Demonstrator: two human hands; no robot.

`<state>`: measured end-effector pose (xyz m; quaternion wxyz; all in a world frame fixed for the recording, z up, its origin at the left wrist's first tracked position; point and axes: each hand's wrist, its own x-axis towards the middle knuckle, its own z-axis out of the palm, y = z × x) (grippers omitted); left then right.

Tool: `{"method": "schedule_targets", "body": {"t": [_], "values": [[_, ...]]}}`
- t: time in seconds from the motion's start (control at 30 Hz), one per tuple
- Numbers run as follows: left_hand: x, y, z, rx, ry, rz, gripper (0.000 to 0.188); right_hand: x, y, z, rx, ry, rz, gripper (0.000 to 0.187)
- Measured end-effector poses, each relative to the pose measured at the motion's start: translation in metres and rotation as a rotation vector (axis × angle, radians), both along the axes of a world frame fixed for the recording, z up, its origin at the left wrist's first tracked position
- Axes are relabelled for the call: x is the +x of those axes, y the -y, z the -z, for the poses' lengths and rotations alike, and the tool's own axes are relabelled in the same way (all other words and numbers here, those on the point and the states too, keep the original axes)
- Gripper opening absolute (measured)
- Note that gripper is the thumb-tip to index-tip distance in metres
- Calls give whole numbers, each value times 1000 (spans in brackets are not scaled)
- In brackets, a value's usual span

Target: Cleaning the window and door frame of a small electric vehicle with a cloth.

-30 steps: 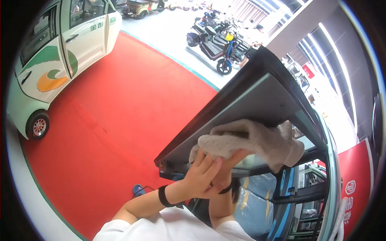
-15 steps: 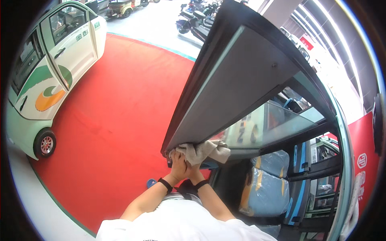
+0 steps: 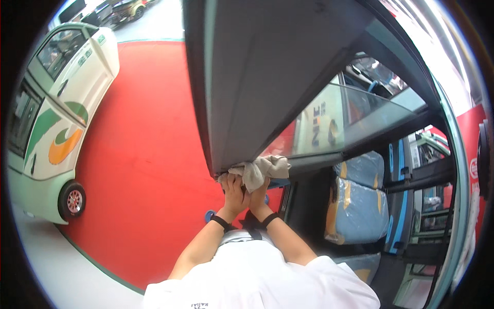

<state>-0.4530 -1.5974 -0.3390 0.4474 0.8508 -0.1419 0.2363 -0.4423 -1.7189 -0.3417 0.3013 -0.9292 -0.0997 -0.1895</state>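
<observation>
A crumpled grey-beige cloth lies against the near lower end of a dark grey panel, part of the open door or hatch of a vehicle. The fingers of my left hand are bent round the cloth's left part, pressing at the panel's corner. Close beside it, my right hand grips the cloth from below, its fingertips hidden in the folds. Both wrists wear black bands.
To the right, the vehicle's cabin holds blue seats wrapped in clear plastic. A glass pane borders the panel. Another pale green and white car stands at the left on red carpet. Blue footwear shows below my hands.
My view has shifted, so the panel now looms nearer overhead and further left. Both hands and the cloth stay at the panel's lower end and appear slightly higher in the picture.
</observation>
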Motion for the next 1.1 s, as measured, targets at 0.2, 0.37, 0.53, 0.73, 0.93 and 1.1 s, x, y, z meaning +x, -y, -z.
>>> {"method": "schedule_targets", "body": {"t": [0.2,0.37,0.53,0.73,0.93,1.1], "values": [[0,25,-16,4,-38,-3,64,-5,13,-48,452,-9,67,44],[12,56,-28,5,-7,-13,62,8,40,-59,157,66,115,39],[34,98,-40,16,49,49,58,18,84,-55,202,55,206,40],[65,165,-50,97,18,236,52,47,167,-44,84,80,379,33],[89,250,-66,251,-32,476,58,79,261,-57,386,38,551,24],[110,311,-76,324,-141,587,64,96,328,-31,473,-125,759,33]]}}
